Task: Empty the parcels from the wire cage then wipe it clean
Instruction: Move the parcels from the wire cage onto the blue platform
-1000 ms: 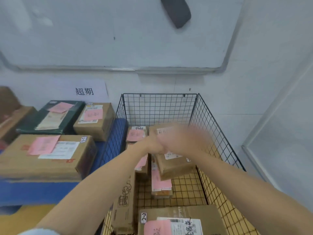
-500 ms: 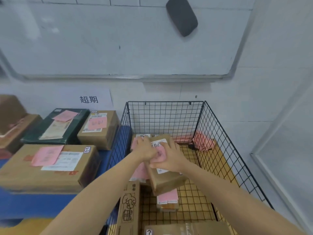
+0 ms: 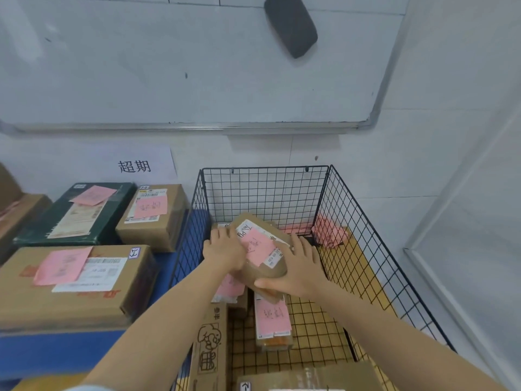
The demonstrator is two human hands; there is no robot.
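Here, inside the wire cage [image 3: 265, 193], the left grip [image 3: 225, 249] and right grip [image 3: 301, 268] both clasped one brown parcel [image 3: 258, 246], tilted above other parcels [image 3: 272, 320] on the cage floor. A pink cloth [image 3: 329, 235] lay in the cage's far right corner.

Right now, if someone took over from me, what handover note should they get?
Hands: left hand and right hand both hold the brown parcel, tilted, inside the wire cage.
Inside too: a narrow parcel, an upright printed carton, a carton at the near edge; what looks like a pink cloth in the far right corner.
Done: cage not emptied, not wiped.
Left: lift out every parcel, then wipe the cage.
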